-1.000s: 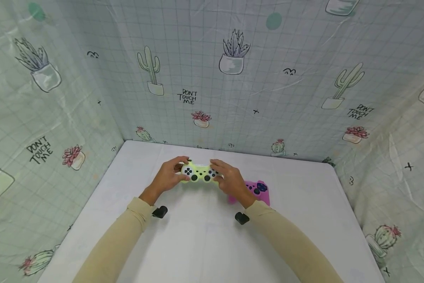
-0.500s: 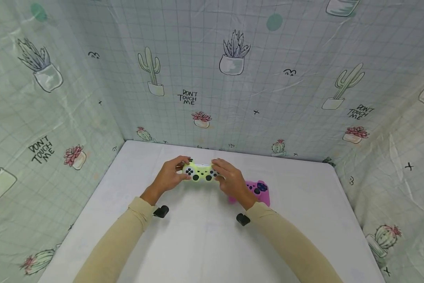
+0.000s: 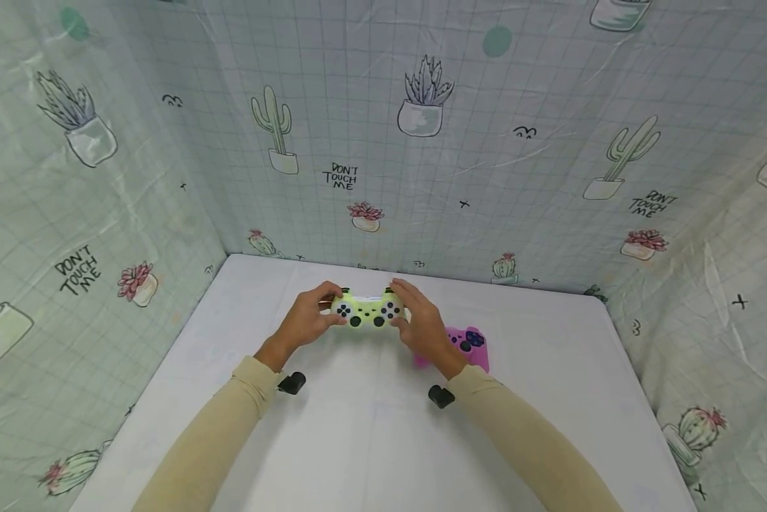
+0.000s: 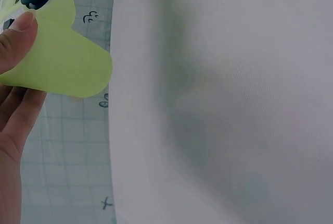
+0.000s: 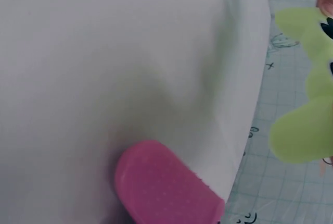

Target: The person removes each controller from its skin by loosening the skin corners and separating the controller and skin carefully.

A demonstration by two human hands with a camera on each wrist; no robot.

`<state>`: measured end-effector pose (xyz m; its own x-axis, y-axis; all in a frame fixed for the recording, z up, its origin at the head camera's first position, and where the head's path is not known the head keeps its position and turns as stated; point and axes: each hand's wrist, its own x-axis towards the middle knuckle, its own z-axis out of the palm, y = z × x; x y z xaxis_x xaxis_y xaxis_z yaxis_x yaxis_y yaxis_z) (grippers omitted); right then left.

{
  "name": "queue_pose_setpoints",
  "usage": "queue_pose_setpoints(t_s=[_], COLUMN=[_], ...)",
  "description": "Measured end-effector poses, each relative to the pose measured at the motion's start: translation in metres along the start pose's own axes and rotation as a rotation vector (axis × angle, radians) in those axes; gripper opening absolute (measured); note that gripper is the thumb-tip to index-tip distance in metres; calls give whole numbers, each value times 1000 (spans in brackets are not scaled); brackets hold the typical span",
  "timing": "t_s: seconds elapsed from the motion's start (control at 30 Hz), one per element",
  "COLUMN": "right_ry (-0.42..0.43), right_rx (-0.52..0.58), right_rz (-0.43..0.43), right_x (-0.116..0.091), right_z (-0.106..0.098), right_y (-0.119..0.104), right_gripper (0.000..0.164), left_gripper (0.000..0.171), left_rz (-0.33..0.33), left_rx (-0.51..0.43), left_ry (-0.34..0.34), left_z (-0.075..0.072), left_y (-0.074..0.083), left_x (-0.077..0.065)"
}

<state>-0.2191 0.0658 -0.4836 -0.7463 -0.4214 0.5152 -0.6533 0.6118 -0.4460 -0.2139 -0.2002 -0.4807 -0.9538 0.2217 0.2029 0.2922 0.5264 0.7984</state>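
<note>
A game controller in a lime-green cover [image 3: 367, 313] is held up over the far middle of the table, its buttons and sticks facing me. My left hand [image 3: 303, 318] grips its left end, thumb on the front and fingers behind. In the left wrist view that thumb [image 4: 18, 41] lies beside a black stick, with one green handle [image 4: 78, 67] jutting out. My right hand [image 3: 424, 328] holds the right end, thumb low on the front and fingers up at the top edge. A second controller in a pink cover [image 3: 478, 350] lies on the table, partly hidden by my right wrist.
The white table [image 3: 364, 441] ends at a hanging cloth [image 3: 485, 178] printed with cacti, which also encloses both sides. A black wrist camera [image 3: 291, 383] hangs under the left sleeve, another black camera [image 3: 441, 396] under the right. The pink cover [image 5: 166, 187] shows low in the right wrist view.
My right fingers have lifted and slid outward along the top edge, uncovering the right-hand buttons and a black shoulder button. The green controller has shifted slightly right; the pink one stays put.
</note>
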Motion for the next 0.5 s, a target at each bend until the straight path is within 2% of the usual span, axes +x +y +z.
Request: queue_pose_setpoints(t_s=[0.17,0.33,0.4,0.5], right_ry=[-105,-206,-238,-268], right_rx=[94,95,75,65], right_rz=[165,305,347,365], right_x=[7,13,14,16], right_z=[-7,-12,-12,-13], right_y=[-5,-9,-10,-9], right_gripper=[84,84,84,86], left_gripper=[57,65,65,65], left_rz=[-23,18,32,47], left_rx=[2,6,13,34], left_ry=[-5,-11,-12,-19], left_z=[0,1,1,2], left_y=[0,-1,0,1], left_x=[-2,-1,-1,0])
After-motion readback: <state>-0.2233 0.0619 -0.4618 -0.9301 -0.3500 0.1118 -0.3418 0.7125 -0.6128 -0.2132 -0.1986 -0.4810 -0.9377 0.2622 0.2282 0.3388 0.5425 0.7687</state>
